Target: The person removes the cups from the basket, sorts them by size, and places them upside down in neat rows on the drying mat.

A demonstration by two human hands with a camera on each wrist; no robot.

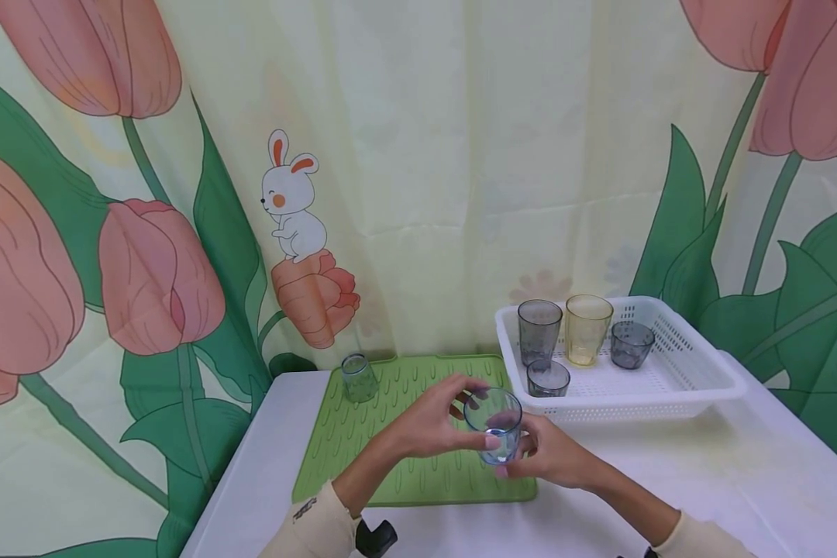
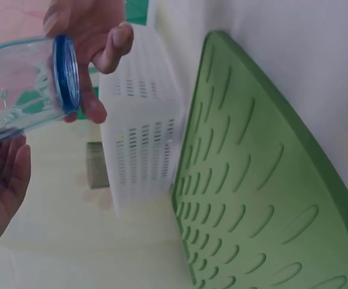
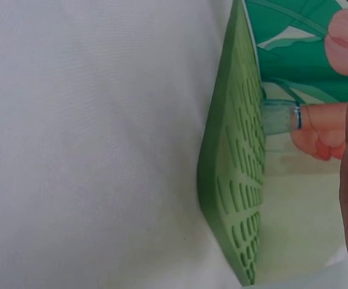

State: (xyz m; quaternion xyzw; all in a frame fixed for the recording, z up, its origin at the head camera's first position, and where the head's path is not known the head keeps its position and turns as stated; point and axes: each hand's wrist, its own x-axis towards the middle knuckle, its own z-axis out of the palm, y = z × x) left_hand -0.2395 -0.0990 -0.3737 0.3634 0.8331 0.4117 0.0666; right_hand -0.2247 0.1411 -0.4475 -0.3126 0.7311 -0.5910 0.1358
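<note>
A clear, blue-tinted drinking glass (image 1: 494,422) is held upright above the right part of the green ridged mat (image 1: 418,473), its mouth tipped slightly toward me. My left hand (image 1: 435,418) grips it near the rim from the left, thumb in front and fingers behind. Lower down, my right hand (image 1: 547,453) pinches the glass around its thick blue base, which the left wrist view shows up close. Another blue-tinted glass (image 1: 359,380) stands upside down on the mat's far left corner.
Right of the mat, a white perforated basket (image 1: 621,409) holds a tall grey tumbler (image 1: 539,333), a tall amber tumbler (image 1: 587,332) and two short grey glasses, one in front (image 1: 548,380). A white cloth (image 1: 642,465) covers the table; a tulip-print curtain (image 1: 418,155) hangs behind.
</note>
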